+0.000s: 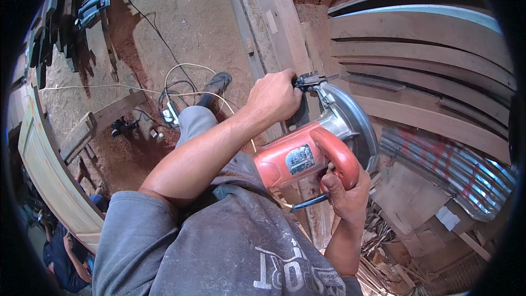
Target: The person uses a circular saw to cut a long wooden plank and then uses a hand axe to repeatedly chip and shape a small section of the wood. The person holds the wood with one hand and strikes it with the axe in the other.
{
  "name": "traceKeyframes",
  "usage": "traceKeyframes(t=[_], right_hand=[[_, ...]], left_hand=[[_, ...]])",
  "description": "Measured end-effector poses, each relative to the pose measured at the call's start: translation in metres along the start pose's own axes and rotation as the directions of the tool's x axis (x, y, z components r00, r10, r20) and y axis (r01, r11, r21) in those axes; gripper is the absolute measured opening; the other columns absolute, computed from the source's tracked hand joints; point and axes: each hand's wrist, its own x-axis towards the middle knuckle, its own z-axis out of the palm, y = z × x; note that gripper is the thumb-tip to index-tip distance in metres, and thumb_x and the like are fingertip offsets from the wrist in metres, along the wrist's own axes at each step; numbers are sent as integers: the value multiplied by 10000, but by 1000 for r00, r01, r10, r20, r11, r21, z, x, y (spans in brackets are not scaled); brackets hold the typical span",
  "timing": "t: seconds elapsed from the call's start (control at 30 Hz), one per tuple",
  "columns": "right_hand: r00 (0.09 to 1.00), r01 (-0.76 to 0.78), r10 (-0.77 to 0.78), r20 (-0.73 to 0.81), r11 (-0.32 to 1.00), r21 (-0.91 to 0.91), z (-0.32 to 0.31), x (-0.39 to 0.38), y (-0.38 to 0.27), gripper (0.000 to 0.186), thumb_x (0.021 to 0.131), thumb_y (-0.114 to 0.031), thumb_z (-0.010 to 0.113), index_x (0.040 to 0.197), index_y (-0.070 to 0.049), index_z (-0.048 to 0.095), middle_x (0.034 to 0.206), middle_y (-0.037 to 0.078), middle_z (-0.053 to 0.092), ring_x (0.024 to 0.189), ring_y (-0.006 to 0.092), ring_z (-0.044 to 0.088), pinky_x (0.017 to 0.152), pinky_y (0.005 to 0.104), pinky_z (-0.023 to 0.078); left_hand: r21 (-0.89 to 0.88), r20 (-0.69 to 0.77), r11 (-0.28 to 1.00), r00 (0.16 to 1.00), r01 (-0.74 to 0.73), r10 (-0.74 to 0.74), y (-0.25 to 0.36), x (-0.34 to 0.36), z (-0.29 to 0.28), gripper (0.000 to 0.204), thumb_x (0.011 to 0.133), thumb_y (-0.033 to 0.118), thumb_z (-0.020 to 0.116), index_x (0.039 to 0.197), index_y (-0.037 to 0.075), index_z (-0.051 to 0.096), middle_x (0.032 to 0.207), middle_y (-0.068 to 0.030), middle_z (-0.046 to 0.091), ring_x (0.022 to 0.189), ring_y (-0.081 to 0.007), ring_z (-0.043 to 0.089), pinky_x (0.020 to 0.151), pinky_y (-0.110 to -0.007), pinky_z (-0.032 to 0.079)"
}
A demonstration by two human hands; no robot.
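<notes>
A red circular saw [290, 159] with a silver blade guard and a grey base plate rests along a long wooden beam [249, 16] in front of my body. My left hand [274, 93] grips the front of the saw beside the metal fittings at the end of its base, fingers curled over and partly hidden. My right hand [345, 192] is wrapped round the saw's red rear handle, thumb on the inner side. A dark cord runs out below that handle.
A grey power tool [93, 8] lies on planks at upper left, cords and a white power strip [170, 114] on the dirt floor. A wooden door [46, 153] and another person [66, 263] are at left; stacked boards [416, 49], corrugated sheet [449, 164] and scraps at right.
</notes>
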Motion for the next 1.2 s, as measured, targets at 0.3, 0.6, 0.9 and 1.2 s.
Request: traceKeyframes(t=[0.3, 0.6, 0.9, 1.2], right_hand=[[998, -58, 60, -28, 995, 79, 5, -4, 3, 581, 806, -427, 875, 1089, 29, 652, 797, -18, 619, 733, 68, 571, 640, 227, 452], [1000, -13, 14, -14, 995, 101, 10, -3, -3, 580, 841, -404, 850, 1139, 47, 641, 777, 1, 617, 699, 81, 590, 614, 233, 461], [999, 7, -4, -36, 995, 96, 8, -4, 4, 565, 840, -375, 857, 1155, 42, 644, 778, -6, 622, 666, 78, 578, 584, 232, 448], [999, -10, 14, -32, 994, 113, 9, -4, 1, 536, 841, -355, 858, 1150, 30, 651, 770, -6, 631, 657, 73, 585, 571, 230, 452]], left_hand=[[-13, -16, 1000, 1000, -24, 24, -4, -2, -5, 341, 856, 230, 632, 1098, -3, 695, 1000, -279, 706, 991, -460, 673, 903, -523, 531], [-8, -29, 999, 998, -49, 48, -4, -1, -3, 365, 847, 214, 622, 1124, -12, 695, 1010, -286, 704, 1005, -455, 675, 913, -520, 532], [-24, -15, 999, 999, -31, 30, -3, 0, -3, 366, 847, 219, 633, 1140, 10, 700, 1027, -272, 708, 1022, -437, 677, 927, -513, 530], [-4, -24, 998, 998, -55, 55, -4, 0, -3, 367, 848, 226, 639, 1136, 7, 697, 1038, -269, 708, 1033, -435, 674, 933, -507, 527]])
